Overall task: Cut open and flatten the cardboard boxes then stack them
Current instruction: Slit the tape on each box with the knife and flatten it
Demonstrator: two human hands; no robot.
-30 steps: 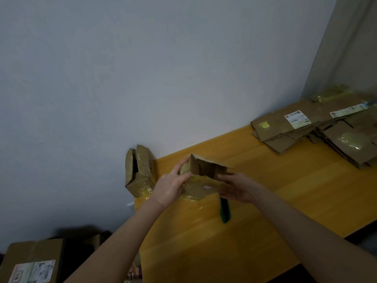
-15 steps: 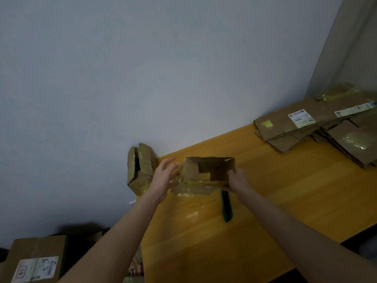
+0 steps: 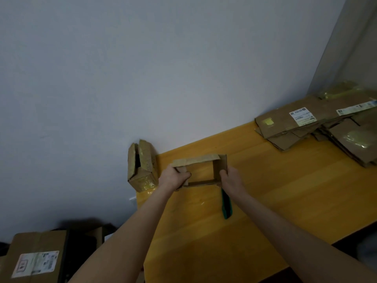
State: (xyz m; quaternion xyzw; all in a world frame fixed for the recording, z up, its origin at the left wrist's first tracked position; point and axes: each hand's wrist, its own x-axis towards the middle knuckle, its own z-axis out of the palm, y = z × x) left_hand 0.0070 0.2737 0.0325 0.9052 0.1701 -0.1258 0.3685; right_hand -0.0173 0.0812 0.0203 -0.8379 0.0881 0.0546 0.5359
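Step in hand: flattening. The small box (image 3: 195,161) is already cut open at both ends; it reads as a hollow sleeve, and the table (image 3: 285,190) shows through it.

Position: the sleeve sits over the far left part of the table, between the two hands. I cannot tell whether its lower edge touches the wood.

Left hand (image 3: 173,178): fingers (image 3: 183,176) curled round the sleeve's left wall, gripping it. Right hand (image 3: 231,180): fingers (image 3: 223,173) closed on the right wall.

Green cutter (image 3: 226,205) lies on the table, just under the right wrist, untouched.

Judgement on the next move: skew opposite corners so the walls fold together, press flat, then carry it to the pile of flattened boxes (image 3: 306,123) at the far right.

One unopened box (image 3: 140,166) waits at the table's left corner.
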